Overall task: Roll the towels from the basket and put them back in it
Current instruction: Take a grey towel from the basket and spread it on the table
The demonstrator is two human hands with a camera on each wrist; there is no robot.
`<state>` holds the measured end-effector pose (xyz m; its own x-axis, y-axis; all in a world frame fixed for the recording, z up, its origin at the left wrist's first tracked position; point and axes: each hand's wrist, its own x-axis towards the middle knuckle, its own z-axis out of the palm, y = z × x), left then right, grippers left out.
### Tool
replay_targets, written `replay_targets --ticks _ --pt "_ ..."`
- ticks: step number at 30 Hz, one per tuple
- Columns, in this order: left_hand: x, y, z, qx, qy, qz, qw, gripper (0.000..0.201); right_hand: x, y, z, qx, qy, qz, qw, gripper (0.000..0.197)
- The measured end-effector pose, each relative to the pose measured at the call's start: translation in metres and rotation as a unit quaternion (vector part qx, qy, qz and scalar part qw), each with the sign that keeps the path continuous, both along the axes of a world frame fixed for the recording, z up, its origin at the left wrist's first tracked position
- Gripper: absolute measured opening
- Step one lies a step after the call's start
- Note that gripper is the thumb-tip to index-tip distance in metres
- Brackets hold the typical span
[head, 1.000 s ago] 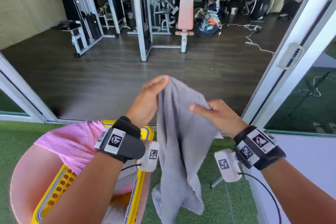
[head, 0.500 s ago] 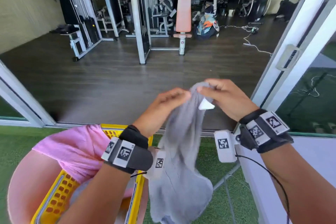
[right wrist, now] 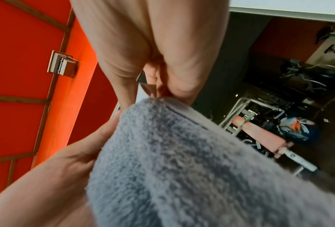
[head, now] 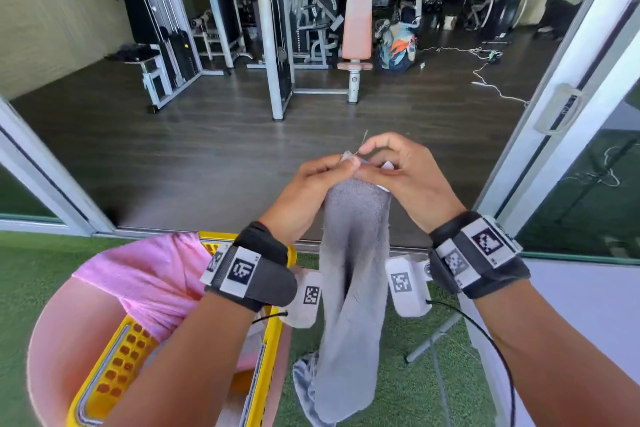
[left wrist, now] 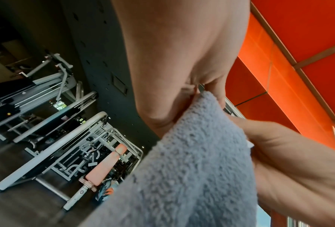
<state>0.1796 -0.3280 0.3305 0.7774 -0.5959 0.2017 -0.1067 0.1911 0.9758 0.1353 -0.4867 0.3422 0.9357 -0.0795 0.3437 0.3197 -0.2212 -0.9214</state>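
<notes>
— Towel (head: 353,274) position, head view?
— Grey, hanging long-axis down from both hands, beside the yellow basket (head: 266,350) with a pink towel (head: 149,277) draped over it. Left hand (head: 308,191) and right hand (head: 405,180) meet at its top edge, fingers pinching the corners.
— Left wrist view?
— Left fingers (left wrist: 215,86) pinch the top hem; cloth falls below.
— Right wrist?
— Right fingers (right wrist: 174,83) clamp the same edge. Both hands are equally near.
</notes>
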Motion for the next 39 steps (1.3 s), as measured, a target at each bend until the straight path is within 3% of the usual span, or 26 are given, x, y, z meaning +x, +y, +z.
replay_targets --ticks 2,5,9,11,13,14,16,18,20,22,23,27,29,31,35,37,39 --pt "0.006 0.003 0.006 0.0 -0.044 0.069 0.997 0.024 0.0 0.004 -0.01 0.014 0.018 -0.008 1.0 0.013" --pt "0.024 0.012 0.017 -0.011 -0.127 0.218 0.968 0.021 -0.009 0.006 -0.038 -0.016 0.057 -0.002 0.998 0.027" --pt "0.025 0.016 0.023 0.024 -0.113 0.318 0.941 0.032 -0.016 0.006 -0.038 -0.038 0.037 -0.024 0.998 0.014" --pt "0.004 0.007 0.011 0.11 -0.089 0.243 0.96 0.039 -0.011 0.009 -0.021 -0.041 -0.011 -0.025 0.999 0.013" --pt "-0.014 0.001 -0.002 0.12 -0.088 0.111 0.983 0.042 -0.004 0.012 -0.008 -0.022 -0.035 -0.001 0.999 0.012" --pt "-0.018 0.001 -0.005 0.112 -0.099 0.082 0.985 0.039 -0.001 0.013 -0.006 -0.021 -0.039 -0.001 0.999 0.01" --pt "-0.014 0.004 0.001 0.092 -0.118 0.102 0.983 0.029 -0.002 0.012 -0.012 -0.042 -0.032 -0.019 0.998 0.009" --pt "-0.004 0.01 0.013 0.043 -0.084 0.151 0.984 0.018 -0.011 0.01 -0.031 -0.067 0.005 -0.019 0.998 0.03" --pt "0.009 0.02 0.02 -0.002 -0.034 0.205 0.978 0.027 -0.026 0.008 -0.048 -0.072 0.047 -0.018 0.996 0.041" --pt "0.014 0.024 0.019 -0.009 -0.025 0.233 0.972 0.038 -0.038 0.006 -0.056 -0.068 0.063 -0.029 0.995 0.04" --pt "0.011 0.022 0.016 0.009 -0.028 0.213 0.977 0.039 -0.04 0.004 -0.053 -0.07 0.056 -0.041 0.995 0.038" --pt "-0.025 -0.005 -0.015 0.115 -0.035 0.005 0.993 0.035 -0.034 -0.003 -0.019 -0.056 0.0 -0.052 0.997 0.012" --pt "-0.028 -0.011 -0.025 0.093 -0.015 -0.029 0.995 0.033 -0.036 -0.009 -0.017 -0.045 0.004 -0.042 0.998 0.007" --pt "-0.021 -0.012 -0.023 0.014 0.048 -0.009 0.999 0.025 -0.048 -0.015 -0.034 -0.048 0.032 -0.041 0.998 0.012" --pt "-0.004 -0.011 -0.017 -0.081 0.118 0.155 0.977 0.012 -0.09 -0.04 -0.084 -0.072 0.096 -0.091 0.989 0.039" --pt "-0.008 -0.014 -0.027 -0.047 0.112 0.201 0.972 0.024 -0.111 -0.056 -0.092 -0.073 0.103 -0.115 0.985 0.038" --pt "-0.027 -0.032 -0.047 0.039 0.085 0.105 0.99 0.042 -0.122 -0.065 -0.082 -0.083 0.093 -0.113 0.986 0.039"
